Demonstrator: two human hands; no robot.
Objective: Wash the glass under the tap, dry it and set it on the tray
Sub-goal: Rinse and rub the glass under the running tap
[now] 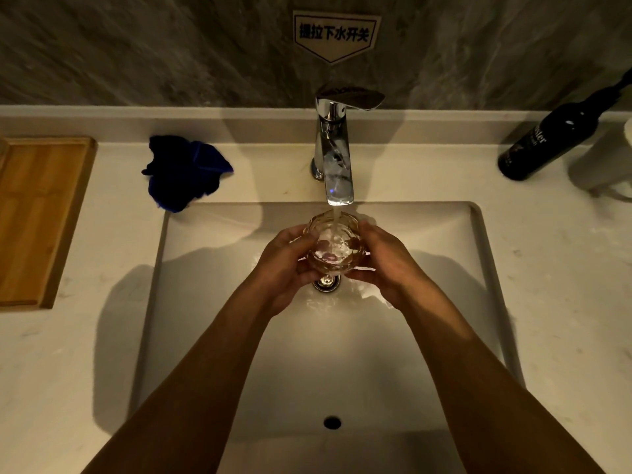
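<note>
Both forearms reach over the sink (212, 336); I see my left hand (287, 268) and right hand (386, 265) cupped around the glass (335, 244) under the running tap (337, 159). Blue cloth (184, 172) and wooden tray (37, 217) sit on the desk (85, 371).

Both hands, left hand (287, 268) and right hand (386, 265), cup the glass (335, 246) under the running tap (337, 159) above the sink (444, 234). A blue cloth (184, 171) and wooden tray (37, 217) lie on the counter (102, 336).

A dark bottle (554, 135) leans at the tabletop's (547, 268) far right corner, and a sign (334, 35) with Chinese characters hangs on the wall.
</note>
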